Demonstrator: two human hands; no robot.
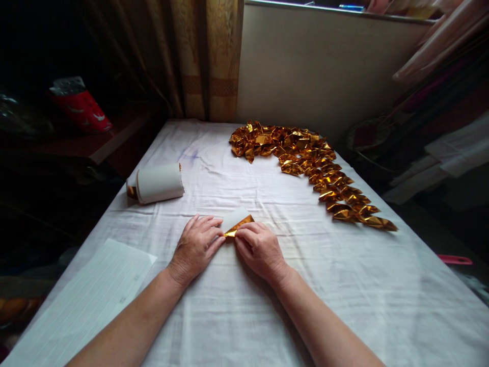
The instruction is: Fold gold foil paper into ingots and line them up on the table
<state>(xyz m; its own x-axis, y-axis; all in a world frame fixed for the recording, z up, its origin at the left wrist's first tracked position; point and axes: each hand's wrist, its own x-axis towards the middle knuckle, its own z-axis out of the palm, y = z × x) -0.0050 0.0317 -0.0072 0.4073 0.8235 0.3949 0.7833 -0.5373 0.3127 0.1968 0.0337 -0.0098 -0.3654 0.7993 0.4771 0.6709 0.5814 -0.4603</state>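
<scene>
A sheet of foil paper (241, 223), gold on one face and white on the other, lies partly folded at the middle of the table. My left hand (196, 244) pinches its near left corner between thumb and fingers. On its right side my right hand (260, 248) grips the near folded edge, fingers curled in. The far part of the sheet shows white, with a gold fold slanting across it. My fingers hide both ends of the near edge.
Folded gold foil pieces (305, 148) curve along the back right. A curled roll of white-backed sheets (160, 182) lies at left, with lined paper (114, 278) nearer me. A red container (86, 109) stands on a dark side surface. The white-clothed table (367, 295) meets a wall.
</scene>
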